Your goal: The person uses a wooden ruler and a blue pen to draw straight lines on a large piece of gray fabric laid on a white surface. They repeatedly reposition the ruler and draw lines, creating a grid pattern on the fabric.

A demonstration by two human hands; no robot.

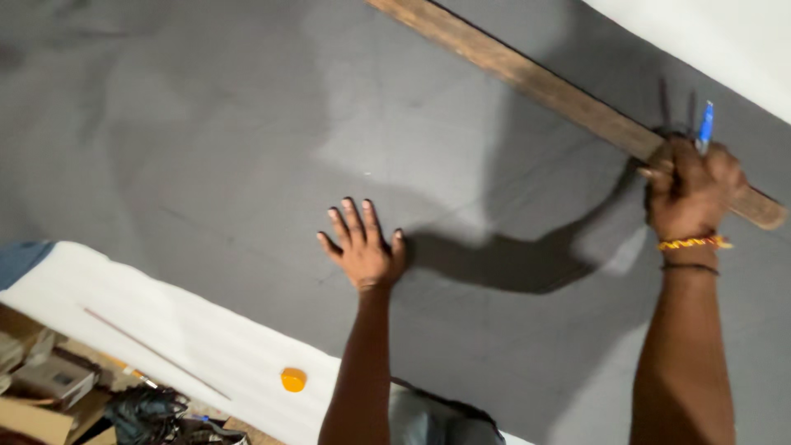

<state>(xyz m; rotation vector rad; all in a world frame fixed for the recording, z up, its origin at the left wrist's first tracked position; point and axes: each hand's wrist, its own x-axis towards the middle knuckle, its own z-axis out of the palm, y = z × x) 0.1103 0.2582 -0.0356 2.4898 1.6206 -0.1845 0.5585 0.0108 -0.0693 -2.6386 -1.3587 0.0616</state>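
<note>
We are pressing our left hand (pixel 362 247) flat on the grey sheet (pixel 206 140), fingers spread wide and holding nothing, at about six o'clock from the frame's centre. Our right hand (pixel 690 191) is gripping a blue pen (pixel 705 125) in a closed fist at about three o'clock, its tip pointing up and away from us, and the same hand is bearing down on the near end of a long wooden straightedge (pixel 527 76). That straightedge is lying on the sheet and running from our fist up toward twelve o'clock. White foam padding (pixel 148 330) is showing under the sheet's edge at seven o'clock, with a small orange disc (pixel 293 379) resting on it and a thin rod (pixel 156 353) lying just beside.

To our eye, marking along the wood calls for steady downward weight, since only one end is being pinned and the far end could be swinging. We are judging that the flat palm is keeping the sheet from creeping; sliding it nearer the straightedge would be helping.
</note>
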